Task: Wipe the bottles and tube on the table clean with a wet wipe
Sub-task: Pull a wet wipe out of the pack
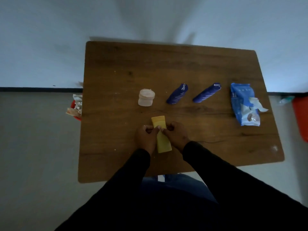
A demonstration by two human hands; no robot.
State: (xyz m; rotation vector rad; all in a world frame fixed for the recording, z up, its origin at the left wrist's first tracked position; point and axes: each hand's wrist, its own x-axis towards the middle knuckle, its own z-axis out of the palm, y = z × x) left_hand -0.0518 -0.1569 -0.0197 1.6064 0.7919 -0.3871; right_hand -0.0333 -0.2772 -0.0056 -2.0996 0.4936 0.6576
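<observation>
While both your hands curl round the tube (162,139) at the table's (116,155) near edge, left hand (145,136) and right hand (176,135) flank it; its long axis runs near-to-far. No wipe visible there. Farther right: pack (243,104).

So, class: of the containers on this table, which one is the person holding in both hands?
The yellow tube, nearest the table's front edge: left hand and right hand grip it. The two blue bottles and pink jar stand untouched behind.
</observation>
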